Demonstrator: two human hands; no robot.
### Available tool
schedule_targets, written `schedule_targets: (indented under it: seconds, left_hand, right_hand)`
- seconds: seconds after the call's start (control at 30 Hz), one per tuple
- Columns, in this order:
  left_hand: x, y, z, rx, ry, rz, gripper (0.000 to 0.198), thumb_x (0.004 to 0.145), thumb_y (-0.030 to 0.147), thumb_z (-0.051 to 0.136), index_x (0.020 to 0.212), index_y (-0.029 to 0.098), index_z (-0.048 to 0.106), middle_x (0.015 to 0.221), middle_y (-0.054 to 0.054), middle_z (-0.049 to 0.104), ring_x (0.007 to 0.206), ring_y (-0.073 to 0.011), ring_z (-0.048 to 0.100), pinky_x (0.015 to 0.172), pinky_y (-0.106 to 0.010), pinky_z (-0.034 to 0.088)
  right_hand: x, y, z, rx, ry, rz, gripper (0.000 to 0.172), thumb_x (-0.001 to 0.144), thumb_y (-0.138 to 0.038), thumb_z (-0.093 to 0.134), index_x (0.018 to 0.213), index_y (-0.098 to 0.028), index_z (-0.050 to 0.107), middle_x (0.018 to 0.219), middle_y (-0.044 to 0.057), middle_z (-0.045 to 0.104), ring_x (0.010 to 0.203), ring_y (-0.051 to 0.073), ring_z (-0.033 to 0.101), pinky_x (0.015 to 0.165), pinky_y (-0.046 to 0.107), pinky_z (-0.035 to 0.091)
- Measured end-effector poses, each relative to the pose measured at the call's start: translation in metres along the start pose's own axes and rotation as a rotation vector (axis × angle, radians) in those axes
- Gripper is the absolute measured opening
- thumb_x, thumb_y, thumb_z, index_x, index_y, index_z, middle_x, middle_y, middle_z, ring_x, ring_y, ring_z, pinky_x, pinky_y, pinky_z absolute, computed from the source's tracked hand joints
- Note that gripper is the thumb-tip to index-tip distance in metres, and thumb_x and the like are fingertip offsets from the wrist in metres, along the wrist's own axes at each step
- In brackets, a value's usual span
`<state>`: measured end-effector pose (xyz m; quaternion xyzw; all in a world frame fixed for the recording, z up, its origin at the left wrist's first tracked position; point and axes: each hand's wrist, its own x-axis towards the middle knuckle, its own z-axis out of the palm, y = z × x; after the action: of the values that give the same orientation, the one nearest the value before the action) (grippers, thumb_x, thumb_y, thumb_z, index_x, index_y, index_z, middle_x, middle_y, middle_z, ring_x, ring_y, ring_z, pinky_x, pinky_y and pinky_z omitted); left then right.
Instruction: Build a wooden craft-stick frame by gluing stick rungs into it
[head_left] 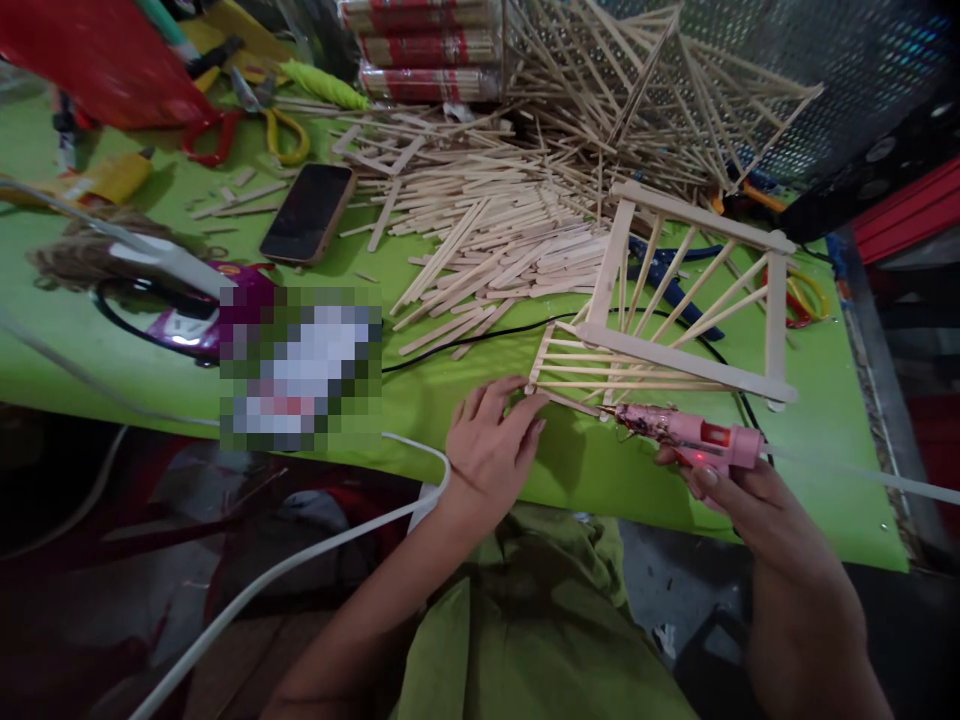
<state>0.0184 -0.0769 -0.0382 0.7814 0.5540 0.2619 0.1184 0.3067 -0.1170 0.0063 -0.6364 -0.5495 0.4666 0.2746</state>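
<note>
My right hand (757,510) is wrapped round a pink glue gun (694,436) with a small red light showing. Its nozzle, stained dark, touches or nearly touches a stick joint at the lower edge of a wooden stick frame (675,362). This frame is built from flat craft sticks with thin round sticks slanting across it. At its lower left corner the fingers of my left hand (495,440) pinch the end of a flat craft stick (574,403). The fingertips partly cover that end.
Behind lies a pile of loose sticks (495,230), with a larger stick structure (675,90) beyond. Blue pliers (664,270) lie behind the frame. Further left are a phone (309,213), scissors (285,135) and a yellow glue gun (112,182). A white cable (300,565) crosses the table's front edge.
</note>
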Motion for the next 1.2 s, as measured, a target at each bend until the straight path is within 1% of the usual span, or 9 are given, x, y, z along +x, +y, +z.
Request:
schedule_targets:
  seconds: [0.17, 0.33, 0.57, 0.67, 0.87, 1.03, 1.13, 1.2]
  left_hand:
    - [-0.0013, -0.0016, 0.0005, 0.015, -0.01, 0.052, 0.026, 0.097, 0.022, 0.055, 0.119, 0.027, 0.069, 0.127, -0.006, 0.07, 0.112, -0.0265, 0.061, 0.086, -0.041, 0.044]
    - [-0.0015, -0.0029, -0.0003, 0.013, -0.026, 0.061, 0.03, 0.097, 0.022, 0.054, 0.124, 0.026, 0.068, 0.129, -0.007, 0.069, 0.111, -0.0265, 0.061, 0.087, -0.042, 0.044]
    - [-0.0018, -0.0033, -0.0016, 0.01, -0.049, 0.055, 0.034, 0.096, 0.021, 0.053, 0.127, 0.026, 0.067, 0.13, -0.007, 0.068, 0.112, -0.0271, 0.061, 0.087, -0.043, 0.044]
    - [-0.002, -0.0036, -0.0016, 0.008, -0.062, 0.052, 0.035, 0.096, 0.021, 0.054, 0.127, 0.027, 0.067, 0.131, -0.007, 0.068, 0.113, -0.0272, 0.06, 0.088, -0.043, 0.044]
    - [-0.0023, -0.0036, -0.0011, 0.006, -0.044, 0.055, 0.033, 0.097, 0.022, 0.053, 0.126, 0.027, 0.067, 0.131, -0.006, 0.068, 0.113, -0.0265, 0.06, 0.088, -0.041, 0.043]
    - [-0.0023, -0.004, -0.0012, 0.004, -0.052, 0.054, 0.034, 0.096, 0.021, 0.054, 0.127, 0.027, 0.067, 0.131, -0.006, 0.068, 0.113, -0.0266, 0.06, 0.087, -0.041, 0.043]
    - [-0.0023, -0.0044, -0.0012, 0.006, -0.059, 0.053, 0.034, 0.096, 0.021, 0.053, 0.127, 0.027, 0.066, 0.132, -0.007, 0.067, 0.113, -0.0267, 0.06, 0.087, -0.042, 0.043]
    - [-0.0024, -0.0046, -0.001, 0.002, -0.056, 0.053, 0.034, 0.096, 0.021, 0.053, 0.127, 0.027, 0.067, 0.132, -0.007, 0.068, 0.114, -0.0268, 0.06, 0.088, -0.042, 0.043]
  right_hand:
    - [0.0022, -0.0077, 0.0044, -0.092, 0.003, 0.025, 0.042, 0.083, -0.057, 0.069, 0.106, -0.023, 0.078, 0.099, 0.008, 0.079, 0.091, 0.028, 0.072, 0.084, 0.041, 0.058]
    - [0.0005, -0.0046, 0.0029, -0.166, 0.0, 0.05, 0.045, 0.082, -0.06, 0.068, 0.101, -0.021, 0.08, 0.092, 0.008, 0.078, 0.083, 0.028, 0.072, 0.076, 0.04, 0.06]
    - [0.0, -0.0066, 0.004, -0.146, -0.001, 0.019, 0.037, 0.083, -0.053, 0.071, 0.104, -0.023, 0.078, 0.088, 0.005, 0.077, 0.081, 0.026, 0.07, 0.075, 0.037, 0.059]
    - [0.0005, -0.005, 0.0045, -0.145, 0.012, 0.014, 0.036, 0.082, -0.053, 0.071, 0.101, -0.024, 0.077, 0.084, 0.005, 0.076, 0.08, 0.026, 0.07, 0.073, 0.037, 0.059]
    - [-0.0007, 0.0007, 0.003, -0.181, 0.015, 0.028, 0.037, 0.083, -0.057, 0.069, 0.096, -0.023, 0.077, 0.08, 0.005, 0.074, 0.077, 0.026, 0.069, 0.072, 0.037, 0.059]
    - [-0.0007, -0.0015, 0.0036, -0.141, 0.018, 0.03, 0.033, 0.081, -0.054, 0.073, 0.097, -0.025, 0.077, 0.079, 0.004, 0.074, 0.076, 0.025, 0.068, 0.07, 0.036, 0.058]
    - [0.0, -0.0032, 0.0041, -0.168, 0.01, 0.019, 0.032, 0.082, -0.051, 0.072, 0.098, -0.024, 0.077, 0.081, 0.004, 0.074, 0.076, 0.025, 0.068, 0.072, 0.036, 0.058]
    - [0.0003, -0.004, 0.0047, -0.175, 0.007, 0.001, 0.029, 0.084, -0.05, 0.071, 0.097, -0.025, 0.076, 0.078, 0.003, 0.072, 0.076, 0.024, 0.067, 0.073, 0.036, 0.058]
